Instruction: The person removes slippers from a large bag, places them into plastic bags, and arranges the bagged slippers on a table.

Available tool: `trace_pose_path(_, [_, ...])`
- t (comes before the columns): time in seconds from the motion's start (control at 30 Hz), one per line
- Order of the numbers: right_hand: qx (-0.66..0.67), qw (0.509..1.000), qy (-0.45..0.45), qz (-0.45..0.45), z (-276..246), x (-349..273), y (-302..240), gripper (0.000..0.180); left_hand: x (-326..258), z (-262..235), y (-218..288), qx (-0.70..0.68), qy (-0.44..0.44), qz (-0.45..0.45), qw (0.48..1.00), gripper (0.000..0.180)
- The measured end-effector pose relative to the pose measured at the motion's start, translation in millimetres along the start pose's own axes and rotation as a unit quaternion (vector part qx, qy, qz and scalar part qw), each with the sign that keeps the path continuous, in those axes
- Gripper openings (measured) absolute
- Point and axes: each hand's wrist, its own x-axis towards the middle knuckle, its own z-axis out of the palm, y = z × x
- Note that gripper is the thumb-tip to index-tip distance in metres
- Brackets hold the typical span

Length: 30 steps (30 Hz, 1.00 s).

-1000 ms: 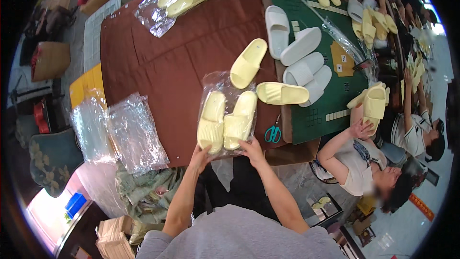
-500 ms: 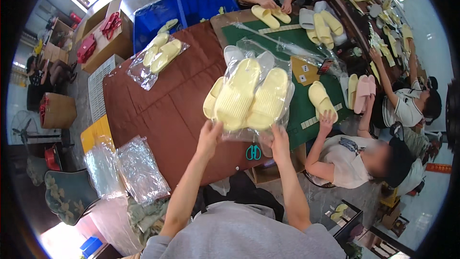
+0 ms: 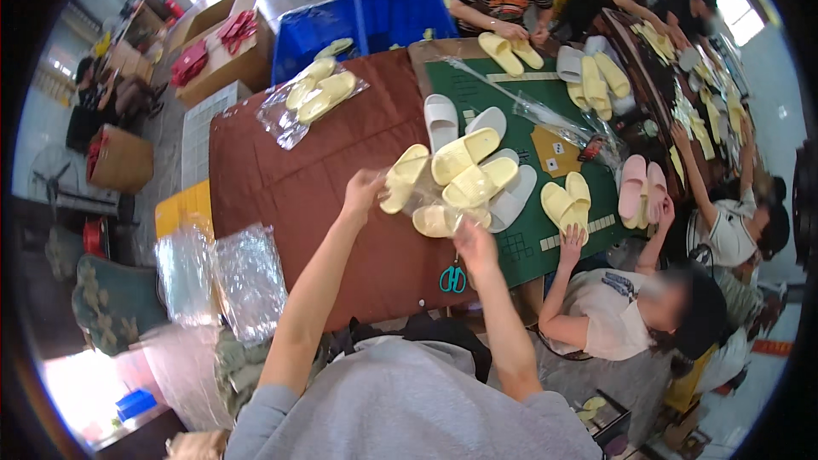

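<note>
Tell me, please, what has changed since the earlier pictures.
The bagged yellow slippers went from the near edge of the table forward and rightward, onto the grey slippers. The left hand and right hand have come off them, though blur hides any last contact. The scissors, flat bags at left and far bagged pair stayed.

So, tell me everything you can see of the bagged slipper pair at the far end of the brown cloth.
The bagged slipper pair is two pale yellow slides, apparently moulded foam, lying side by side at a slant. Around them is a clear bag, thin and glossy like plastic film, its crinkled spare part spreading toward the near left. It rests on the brown cloth, near the blue bins. Neither the left hand nor the right hand touches it. Whether the bag is sealed cannot be told.
</note>
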Motion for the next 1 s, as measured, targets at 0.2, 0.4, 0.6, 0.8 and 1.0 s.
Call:
trace_pose_path(0.2, [0.013, 0.987, -0.156, 0.041, 65, -79, -19, 0.013, -15, -32, 56, -0.155, -0.012, 0.129, 0.979, 0.019])
trace_pose_path(0.4, [-0.14, 0.924, -0.232, 0.27, 72, -110, 74, 0.018, -101, -95, 6, -0.293, 0.182, 0.023, 0.938, 0.041])
trace_pose_path(0.6, [-0.323, 0.833, -0.376, 0.247, 113, -115, 142, 0.029, -184, -136, -101, -0.276, 0.11, -0.015, 0.955, 0.034])
trace_pose_path(0.8, [-0.084, 0.906, -0.165, 0.382, 137, -44, 205, 0.041, -254, -230, -111, -0.328, 0.076, 0.004, 0.942, 0.04])
trace_pose_path(1.0, [-0.197, 0.924, -0.26, 0.199, 210, -43, 271, 0.017, -312, -320, -167, -0.312, 0.133, 0.051, 0.939, 0.042])
